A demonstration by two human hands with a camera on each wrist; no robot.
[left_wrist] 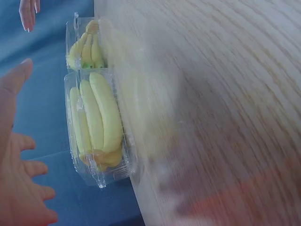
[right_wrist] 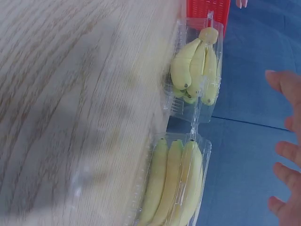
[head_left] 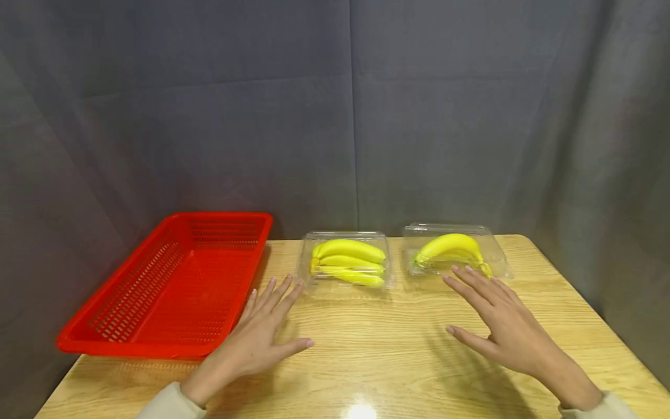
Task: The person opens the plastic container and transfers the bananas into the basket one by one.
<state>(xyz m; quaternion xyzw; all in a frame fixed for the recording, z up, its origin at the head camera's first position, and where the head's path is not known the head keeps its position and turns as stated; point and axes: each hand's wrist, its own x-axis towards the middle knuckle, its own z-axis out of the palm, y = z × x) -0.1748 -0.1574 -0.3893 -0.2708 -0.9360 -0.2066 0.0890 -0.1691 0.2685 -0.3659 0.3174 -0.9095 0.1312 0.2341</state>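
Note:
Two clear plastic clamshell boxes with yellow bananas stand side by side at the back of the table. In the head view, the left clamshell box [head_left: 307, 278] holds a bunch of bananas [head_left: 352, 250], and the right clamshell box [head_left: 494, 247] holds more bananas [head_left: 454, 243]. My left hand [head_left: 259, 340] hovers with spread fingers between the basket and the left box, holding nothing. My right hand [head_left: 505, 326] is spread too, its fingertips overlapping the front of the right box in this view. Both wrist views show the boxes closed around the bananas [left_wrist: 104, 113].
A red plastic basket [head_left: 259, 265] with perforated sides stands on the left of the wooden table [head_left: 366, 343]. Grey cloth [head_left: 335, 116] hangs behind the table and along its sides.

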